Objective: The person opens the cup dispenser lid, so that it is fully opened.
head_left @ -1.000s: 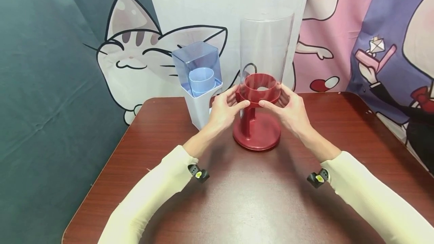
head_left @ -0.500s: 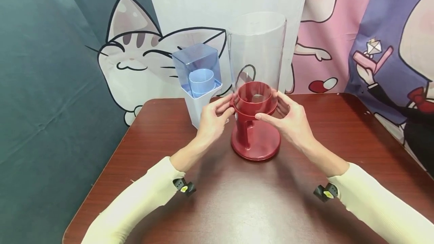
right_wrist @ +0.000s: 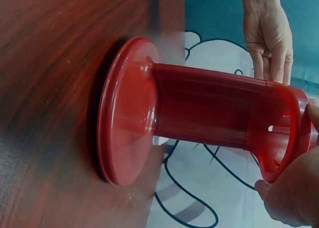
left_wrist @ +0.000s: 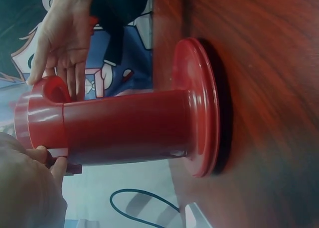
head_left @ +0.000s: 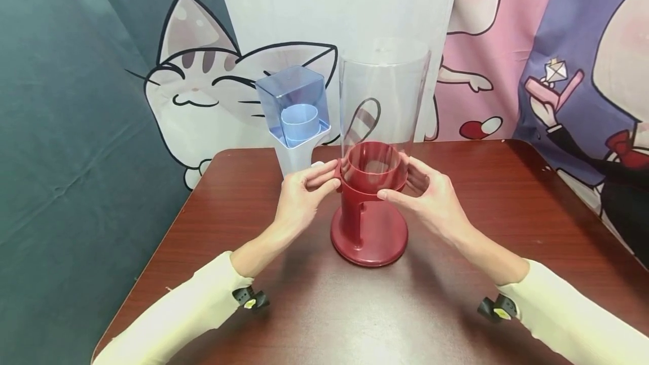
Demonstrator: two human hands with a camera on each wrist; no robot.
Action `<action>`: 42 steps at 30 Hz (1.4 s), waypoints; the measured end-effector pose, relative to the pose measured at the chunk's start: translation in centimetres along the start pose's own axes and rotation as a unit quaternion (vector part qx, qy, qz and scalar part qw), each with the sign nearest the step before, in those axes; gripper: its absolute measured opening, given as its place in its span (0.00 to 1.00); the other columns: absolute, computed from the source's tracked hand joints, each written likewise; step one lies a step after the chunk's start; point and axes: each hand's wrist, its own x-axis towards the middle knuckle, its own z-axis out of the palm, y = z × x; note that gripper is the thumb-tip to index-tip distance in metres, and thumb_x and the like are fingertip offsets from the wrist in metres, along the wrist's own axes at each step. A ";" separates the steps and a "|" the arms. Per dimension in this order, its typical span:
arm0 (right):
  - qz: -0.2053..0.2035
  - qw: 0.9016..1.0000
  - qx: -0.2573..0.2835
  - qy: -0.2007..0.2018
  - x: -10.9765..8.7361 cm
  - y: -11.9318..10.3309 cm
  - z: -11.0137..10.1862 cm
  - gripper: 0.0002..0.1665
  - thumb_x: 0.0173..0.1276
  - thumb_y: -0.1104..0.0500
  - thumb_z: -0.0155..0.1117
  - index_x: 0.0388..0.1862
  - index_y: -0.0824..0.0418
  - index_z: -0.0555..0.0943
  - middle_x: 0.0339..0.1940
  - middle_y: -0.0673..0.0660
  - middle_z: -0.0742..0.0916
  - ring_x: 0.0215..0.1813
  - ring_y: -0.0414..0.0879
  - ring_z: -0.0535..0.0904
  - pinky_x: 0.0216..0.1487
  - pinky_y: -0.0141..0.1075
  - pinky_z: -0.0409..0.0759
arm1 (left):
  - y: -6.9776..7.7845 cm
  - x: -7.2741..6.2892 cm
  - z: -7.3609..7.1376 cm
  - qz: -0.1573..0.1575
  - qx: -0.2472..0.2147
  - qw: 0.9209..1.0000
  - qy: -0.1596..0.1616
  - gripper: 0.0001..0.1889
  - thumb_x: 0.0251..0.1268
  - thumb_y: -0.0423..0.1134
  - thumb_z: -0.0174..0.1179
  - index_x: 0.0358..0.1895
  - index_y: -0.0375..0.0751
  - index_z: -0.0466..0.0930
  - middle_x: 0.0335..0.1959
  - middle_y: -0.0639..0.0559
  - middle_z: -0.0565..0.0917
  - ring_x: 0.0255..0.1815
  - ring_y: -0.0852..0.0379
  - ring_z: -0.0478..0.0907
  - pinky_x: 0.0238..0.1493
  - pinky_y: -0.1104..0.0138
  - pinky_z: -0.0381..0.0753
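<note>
At the near side, the brown worktop [head_left: 314,325] extends between two sleeved forearms [head_left: 198,306], each fitted with a small wrist camera [head_left: 248,298]. Beyond the forearms, at mid-worktop, is the red stand [head_left: 351,216], upright; whether its round base [head_left: 382,241] bears fully on the worktop cannot be confirmed. The base is broad and should resist tipping once flat. The column [left_wrist: 124,128] appears to be stiff, glossy moulded plastic, probably light for its size and slightly slippery under dry skin. Take hold at the collar [head_left: 362,190], from both sides. The left hand [head_left: 299,199] pinches the collar's side tab between thumb and fingers; the right hand [head_left: 438,201] grips the opposite side, thumb at the front, fingers around the back. This is judged the correct hold: the collar is rigid and offers edges to bear against. Above it rises the clear cylinder [head_left: 387,94], tall and thin-walled; treat it as the fragile, top-heavy part, liable to scratch or crack, and do not lift by it. Farther back and to the left stands a white-and-blue dispenser [head_left: 296,128], apart from the red stand. Behind all hangs a printed cloth backdrop [head_left: 324,4].
</note>
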 end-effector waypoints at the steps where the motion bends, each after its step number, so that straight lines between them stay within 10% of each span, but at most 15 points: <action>1: -0.001 1.000 0.000 -0.001 -0.1 0.1 0.1 0.50 0.67 0.50 0.81 0.83 0.55 0.68 0.77 0.54 0.78 0.75 0.53 0.76 0.66 0.37 0.78 | 0.0 -0.2 -0.1 -0.001 -0.001 1.000 0.000 0.23 0.68 0.31 0.73 0.66 0.41 0.85 0.58 0.50 0.89 0.58 0.57 0.87 0.59 0.66 0.83; 30: -0.034 0.999 -0.037 -0.011 -1.1 0.7 0.3 0.48 0.61 0.54 0.85 0.78 0.54 0.74 0.72 0.52 0.82 0.75 0.49 0.76 0.74 0.46 0.73 | -1.2 -1.4 -2.1 0.052 -0.004 0.998 -0.024 0.18 0.58 0.31 0.80 0.53 0.42 0.92 0.45 0.50 0.93 0.47 0.51 0.92 0.52 0.61 0.89; 42: -0.032 0.998 -0.047 -0.033 -1.0 0.4 0.0 0.57 0.64 0.53 0.83 0.86 0.56 0.61 0.83 0.52 0.71 0.81 0.53 0.67 0.78 0.56 0.67 | -1.2 -1.2 -2.3 0.052 0.019 0.998 -0.037 0.15 0.62 0.33 0.78 0.52 0.43 0.90 0.45 0.51 0.92 0.46 0.51 0.90 0.54 0.61 0.88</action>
